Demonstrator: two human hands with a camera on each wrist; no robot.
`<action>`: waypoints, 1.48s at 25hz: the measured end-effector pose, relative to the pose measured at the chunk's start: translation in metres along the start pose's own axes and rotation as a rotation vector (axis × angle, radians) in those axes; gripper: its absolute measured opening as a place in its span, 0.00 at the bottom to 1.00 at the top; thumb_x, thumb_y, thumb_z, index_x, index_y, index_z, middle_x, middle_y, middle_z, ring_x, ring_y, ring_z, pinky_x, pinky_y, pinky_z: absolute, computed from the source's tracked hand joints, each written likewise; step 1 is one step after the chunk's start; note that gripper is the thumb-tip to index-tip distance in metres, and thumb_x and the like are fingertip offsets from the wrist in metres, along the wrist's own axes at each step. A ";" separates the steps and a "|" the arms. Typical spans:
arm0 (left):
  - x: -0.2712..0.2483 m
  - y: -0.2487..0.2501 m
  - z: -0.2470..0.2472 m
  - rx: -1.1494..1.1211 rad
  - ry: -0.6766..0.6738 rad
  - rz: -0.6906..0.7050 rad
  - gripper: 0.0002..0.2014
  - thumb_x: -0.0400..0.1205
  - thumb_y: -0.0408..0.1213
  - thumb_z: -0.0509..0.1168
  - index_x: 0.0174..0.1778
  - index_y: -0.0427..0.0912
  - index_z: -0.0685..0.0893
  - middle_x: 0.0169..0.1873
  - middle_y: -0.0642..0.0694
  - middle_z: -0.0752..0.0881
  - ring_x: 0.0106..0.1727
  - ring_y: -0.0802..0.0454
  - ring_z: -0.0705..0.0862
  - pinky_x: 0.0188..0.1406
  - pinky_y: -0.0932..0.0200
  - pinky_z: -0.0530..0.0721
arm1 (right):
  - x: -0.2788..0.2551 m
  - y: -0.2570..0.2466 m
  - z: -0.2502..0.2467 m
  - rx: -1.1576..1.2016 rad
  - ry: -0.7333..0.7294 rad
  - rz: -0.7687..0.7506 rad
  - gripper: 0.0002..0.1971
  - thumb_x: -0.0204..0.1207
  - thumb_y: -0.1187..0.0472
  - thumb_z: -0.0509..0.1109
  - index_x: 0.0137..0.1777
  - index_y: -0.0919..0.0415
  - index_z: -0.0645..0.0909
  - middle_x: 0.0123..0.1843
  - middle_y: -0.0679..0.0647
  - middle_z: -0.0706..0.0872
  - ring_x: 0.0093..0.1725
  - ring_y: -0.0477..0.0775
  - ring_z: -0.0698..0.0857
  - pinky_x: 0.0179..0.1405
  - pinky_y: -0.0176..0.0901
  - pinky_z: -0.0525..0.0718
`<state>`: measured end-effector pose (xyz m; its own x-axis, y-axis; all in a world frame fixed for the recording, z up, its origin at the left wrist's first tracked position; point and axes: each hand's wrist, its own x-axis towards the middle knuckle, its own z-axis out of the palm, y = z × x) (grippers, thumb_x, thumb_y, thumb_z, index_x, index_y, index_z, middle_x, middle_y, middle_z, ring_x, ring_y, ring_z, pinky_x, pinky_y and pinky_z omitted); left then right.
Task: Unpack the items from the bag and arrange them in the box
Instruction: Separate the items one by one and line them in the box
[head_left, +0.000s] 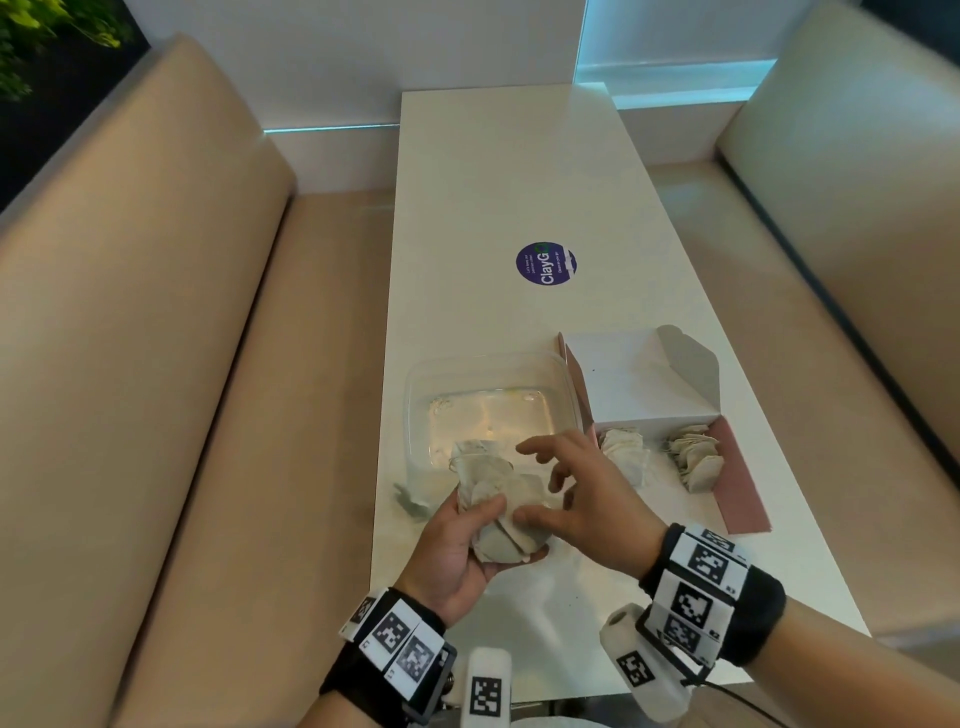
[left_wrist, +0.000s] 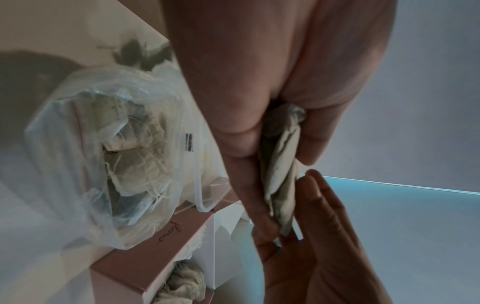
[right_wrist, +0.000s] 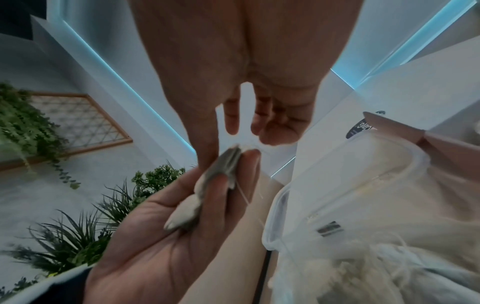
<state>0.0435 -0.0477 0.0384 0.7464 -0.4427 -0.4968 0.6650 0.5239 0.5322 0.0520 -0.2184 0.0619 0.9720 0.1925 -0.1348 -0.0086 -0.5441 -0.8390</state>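
My left hand (head_left: 514, 530) grips a stack of pale tea bags (head_left: 511, 499) above the table's near end, thumb on top and fingers underneath. Beside the stack my right hand (head_left: 550, 483) has spread, relaxed fingers, and its thumb touches the stack's edge (right_wrist: 215, 170). Just behind lies a clear plastic zip bag (head_left: 467, 384), open, with more tea bags (left_wrist: 130, 148) inside. To its right stands the pink box (head_left: 644, 384) with its white lid folded back. Two rows of tea bags (head_left: 626, 452) (head_left: 696, 460) sit in it.
The white table (head_left: 493, 182) is long and narrow, with a round purple sticker (head_left: 546, 263) at its middle. Beige bench seats (head_left: 156, 364) (head_left: 857, 260) flank it. A smear of dark tea dust (head_left: 410, 501) lies by the bag's near left corner.
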 end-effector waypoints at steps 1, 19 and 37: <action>-0.001 -0.001 0.000 -0.012 0.003 -0.005 0.20 0.80 0.30 0.60 0.70 0.37 0.75 0.57 0.32 0.87 0.52 0.36 0.89 0.44 0.38 0.89 | -0.003 0.002 0.000 -0.021 -0.023 0.047 0.27 0.63 0.55 0.82 0.60 0.42 0.74 0.51 0.45 0.76 0.41 0.45 0.79 0.38 0.27 0.79; 0.008 -0.004 -0.016 -0.054 0.018 -0.114 0.30 0.70 0.25 0.55 0.72 0.32 0.72 0.60 0.23 0.83 0.56 0.23 0.85 0.48 0.31 0.85 | 0.011 0.018 -0.022 0.573 -0.048 0.314 0.07 0.72 0.74 0.70 0.46 0.63 0.81 0.40 0.57 0.83 0.36 0.52 0.83 0.34 0.40 0.82; 0.012 0.001 -0.012 0.030 -0.051 -0.148 0.28 0.69 0.29 0.60 0.68 0.32 0.76 0.55 0.27 0.86 0.52 0.28 0.86 0.38 0.37 0.89 | 0.026 0.011 -0.012 0.565 -0.104 0.421 0.04 0.73 0.69 0.71 0.39 0.63 0.81 0.39 0.59 0.84 0.38 0.55 0.84 0.41 0.48 0.83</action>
<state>0.0526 -0.0436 0.0249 0.6398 -0.5500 -0.5367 0.7678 0.4282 0.4765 0.0801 -0.2295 0.0554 0.8322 0.1513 -0.5335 -0.5262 -0.0879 -0.8458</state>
